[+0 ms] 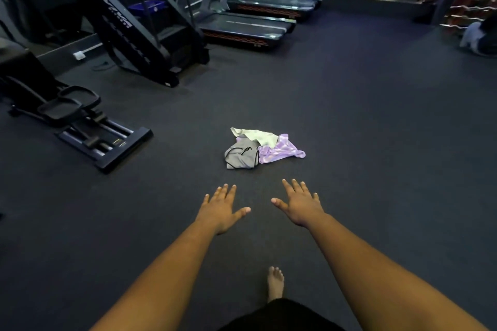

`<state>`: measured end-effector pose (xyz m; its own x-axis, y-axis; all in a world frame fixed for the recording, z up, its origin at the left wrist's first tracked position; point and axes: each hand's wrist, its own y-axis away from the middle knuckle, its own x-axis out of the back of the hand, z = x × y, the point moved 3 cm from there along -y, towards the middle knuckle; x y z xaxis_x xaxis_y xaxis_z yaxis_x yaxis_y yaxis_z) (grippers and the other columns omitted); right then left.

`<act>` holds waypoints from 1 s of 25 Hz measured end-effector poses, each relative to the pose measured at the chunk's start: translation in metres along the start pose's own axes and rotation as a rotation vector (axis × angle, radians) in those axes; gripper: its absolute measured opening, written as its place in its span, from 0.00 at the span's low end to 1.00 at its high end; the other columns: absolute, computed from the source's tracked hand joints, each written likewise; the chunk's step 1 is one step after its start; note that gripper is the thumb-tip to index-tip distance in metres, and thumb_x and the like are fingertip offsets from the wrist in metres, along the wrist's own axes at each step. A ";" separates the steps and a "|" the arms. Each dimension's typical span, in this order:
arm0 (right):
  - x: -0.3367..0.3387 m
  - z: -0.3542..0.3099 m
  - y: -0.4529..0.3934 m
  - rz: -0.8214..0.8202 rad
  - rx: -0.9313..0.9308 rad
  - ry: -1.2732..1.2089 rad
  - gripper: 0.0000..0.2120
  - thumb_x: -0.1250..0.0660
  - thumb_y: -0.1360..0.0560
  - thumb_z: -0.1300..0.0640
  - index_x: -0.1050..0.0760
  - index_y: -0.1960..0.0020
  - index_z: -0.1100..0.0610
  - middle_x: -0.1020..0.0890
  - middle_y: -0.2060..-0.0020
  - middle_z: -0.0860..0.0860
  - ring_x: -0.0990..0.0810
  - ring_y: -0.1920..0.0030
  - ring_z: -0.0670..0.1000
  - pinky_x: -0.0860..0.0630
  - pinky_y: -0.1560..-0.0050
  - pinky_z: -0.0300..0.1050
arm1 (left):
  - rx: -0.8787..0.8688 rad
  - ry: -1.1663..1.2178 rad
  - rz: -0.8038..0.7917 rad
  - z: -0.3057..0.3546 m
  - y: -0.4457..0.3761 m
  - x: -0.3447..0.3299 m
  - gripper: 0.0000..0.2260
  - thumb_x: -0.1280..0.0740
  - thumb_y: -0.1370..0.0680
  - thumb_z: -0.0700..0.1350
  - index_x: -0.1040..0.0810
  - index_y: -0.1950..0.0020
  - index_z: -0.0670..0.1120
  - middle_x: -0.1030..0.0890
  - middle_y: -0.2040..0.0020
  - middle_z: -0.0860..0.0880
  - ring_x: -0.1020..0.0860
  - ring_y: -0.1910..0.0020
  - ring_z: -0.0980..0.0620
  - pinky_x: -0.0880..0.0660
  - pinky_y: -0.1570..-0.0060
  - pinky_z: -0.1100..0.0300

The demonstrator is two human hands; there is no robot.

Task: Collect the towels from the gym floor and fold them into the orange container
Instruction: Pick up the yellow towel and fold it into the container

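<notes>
A small heap of towels lies on the dark gym floor ahead of me: a grey towel [240, 156] at the left, a purple towel [281, 151] at the right and a pale white-green towel [258, 135] on top at the back. My left hand [222, 208] and my right hand [301, 203] reach forward, palms down, fingers spread, holding nothing. Both hands hover short of the heap, apart from it. No orange container is in view.
A stepper machine [80, 118] stands at the left. Behind it rises a stair climber [139, 32], with two treadmills [247, 27] further back. A blue bin [146, 8] sits behind the climber. A person's shoe [473, 35] shows at the far right. My bare foot [275, 282] is on the floor.
</notes>
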<state>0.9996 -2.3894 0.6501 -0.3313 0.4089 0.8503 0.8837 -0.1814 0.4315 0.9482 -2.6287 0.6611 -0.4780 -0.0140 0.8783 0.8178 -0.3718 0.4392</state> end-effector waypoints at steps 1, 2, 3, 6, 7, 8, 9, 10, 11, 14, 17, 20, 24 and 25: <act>0.006 0.001 -0.021 -0.004 -0.003 -0.008 0.41 0.50 0.23 0.27 0.58 0.17 0.45 0.55 0.17 0.50 0.58 0.18 0.54 0.53 0.22 0.66 | -0.001 0.002 -0.006 -0.001 -0.021 0.007 0.42 0.49 0.21 0.72 0.60 0.16 0.51 0.57 0.16 0.48 0.56 0.17 0.48 0.56 0.20 0.43; 0.011 0.001 -0.040 -0.009 -0.002 -0.008 0.41 0.50 0.23 0.27 0.58 0.17 0.45 0.55 0.17 0.50 0.58 0.18 0.55 0.53 0.22 0.66 | -0.001 -0.001 -0.009 -0.002 -0.039 0.012 0.42 0.49 0.21 0.73 0.60 0.16 0.51 0.58 0.16 0.48 0.56 0.17 0.48 0.56 0.20 0.43; 0.018 0.001 -0.065 -0.014 0.003 -0.006 0.41 0.50 0.23 0.27 0.58 0.17 0.45 0.55 0.17 0.50 0.58 0.18 0.55 0.53 0.22 0.66 | 0.004 -0.006 -0.007 -0.003 -0.060 0.020 0.42 0.49 0.21 0.73 0.60 0.16 0.51 0.58 0.16 0.48 0.56 0.17 0.48 0.55 0.20 0.43; 0.043 -0.002 -0.131 -0.046 0.018 -0.004 0.42 0.50 0.23 0.27 0.58 0.17 0.45 0.55 0.17 0.50 0.58 0.18 0.55 0.53 0.22 0.66 | 0.024 -0.033 -0.027 -0.006 -0.119 0.046 0.43 0.49 0.21 0.73 0.60 0.16 0.51 0.59 0.16 0.48 0.56 0.17 0.48 0.55 0.20 0.43; 0.051 -0.003 -0.150 -0.055 0.026 0.005 0.42 0.49 0.23 0.27 0.58 0.17 0.45 0.55 0.17 0.50 0.58 0.18 0.55 0.53 0.22 0.66 | 0.032 -0.034 -0.027 -0.007 -0.137 0.054 0.43 0.48 0.21 0.73 0.60 0.16 0.51 0.59 0.16 0.48 0.56 0.17 0.48 0.55 0.20 0.44; 0.059 -0.004 -0.170 -0.065 0.028 0.015 0.42 0.49 0.23 0.27 0.58 0.17 0.45 0.55 0.17 0.50 0.58 0.18 0.55 0.53 0.22 0.66 | 0.038 -0.026 -0.027 -0.008 -0.155 0.062 0.43 0.48 0.21 0.73 0.60 0.16 0.51 0.59 0.16 0.48 0.56 0.17 0.48 0.55 0.20 0.44; 0.068 -0.005 -0.186 -0.076 0.025 0.020 0.42 0.49 0.23 0.27 0.58 0.17 0.45 0.55 0.17 0.50 0.58 0.18 0.55 0.53 0.22 0.66 | 0.040 -0.015 -0.031 -0.008 -0.170 0.069 0.43 0.48 0.21 0.73 0.60 0.16 0.51 0.59 0.16 0.48 0.56 0.17 0.48 0.55 0.20 0.44; 0.076 -0.007 -0.202 -0.080 0.027 0.022 0.42 0.49 0.23 0.26 0.58 0.17 0.45 0.55 0.17 0.50 0.58 0.18 0.55 0.53 0.22 0.66 | 0.040 -0.008 -0.034 -0.007 -0.185 0.077 0.43 0.48 0.21 0.73 0.60 0.16 0.51 0.59 0.16 0.48 0.56 0.17 0.48 0.55 0.20 0.43; 0.086 -0.010 -0.221 -0.080 0.037 0.025 0.42 0.49 0.23 0.26 0.58 0.17 0.45 0.55 0.17 0.50 0.58 0.18 0.55 0.53 0.22 0.66 | 0.037 -0.007 -0.037 -0.007 -0.203 0.085 0.43 0.48 0.21 0.73 0.60 0.16 0.51 0.59 0.16 0.48 0.56 0.17 0.48 0.55 0.20 0.43; 0.111 -0.018 -0.280 -0.075 0.052 0.033 0.42 0.50 0.23 0.27 0.58 0.17 0.45 0.55 0.17 0.50 0.57 0.18 0.55 0.53 0.22 0.66 | 0.030 -0.005 -0.047 -0.013 -0.263 0.108 0.43 0.48 0.21 0.73 0.60 0.16 0.50 0.58 0.16 0.47 0.56 0.17 0.48 0.55 0.20 0.43; 0.129 -0.025 -0.343 -0.069 0.036 0.044 0.41 0.50 0.22 0.27 0.58 0.17 0.46 0.54 0.17 0.51 0.56 0.18 0.55 0.53 0.22 0.66 | 0.004 -0.001 -0.051 -0.027 -0.331 0.130 0.43 0.48 0.21 0.72 0.59 0.16 0.50 0.58 0.16 0.47 0.55 0.17 0.48 0.55 0.20 0.43; 0.143 -0.030 -0.407 -0.075 0.004 0.054 0.41 0.50 0.23 0.27 0.57 0.17 0.45 0.54 0.17 0.51 0.55 0.18 0.55 0.52 0.23 0.66 | -0.020 0.010 -0.049 -0.047 -0.401 0.152 0.42 0.47 0.21 0.72 0.57 0.16 0.50 0.57 0.16 0.47 0.55 0.17 0.48 0.55 0.20 0.43; 0.168 -0.043 -0.486 -0.079 -0.046 0.056 0.41 0.51 0.24 0.26 0.54 0.17 0.45 0.52 0.17 0.50 0.54 0.18 0.56 0.51 0.22 0.65 | -0.034 0.022 -0.105 -0.077 -0.488 0.186 0.42 0.47 0.21 0.72 0.56 0.16 0.49 0.55 0.16 0.47 0.54 0.17 0.48 0.54 0.20 0.42; 0.172 -0.047 -0.504 -0.085 -0.058 0.047 0.42 0.52 0.24 0.25 0.54 0.17 0.45 0.52 0.17 0.50 0.54 0.18 0.55 0.51 0.22 0.65 | -0.039 0.019 -0.124 -0.083 -0.508 0.192 0.42 0.47 0.21 0.72 0.56 0.16 0.50 0.55 0.16 0.47 0.54 0.17 0.48 0.54 0.20 0.42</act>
<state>0.4813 -2.2691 0.5931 -0.4200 0.3832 0.8227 0.8318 -0.2001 0.5178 0.4140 -2.5197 0.5913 -0.5808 0.0171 0.8138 0.7392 -0.4077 0.5361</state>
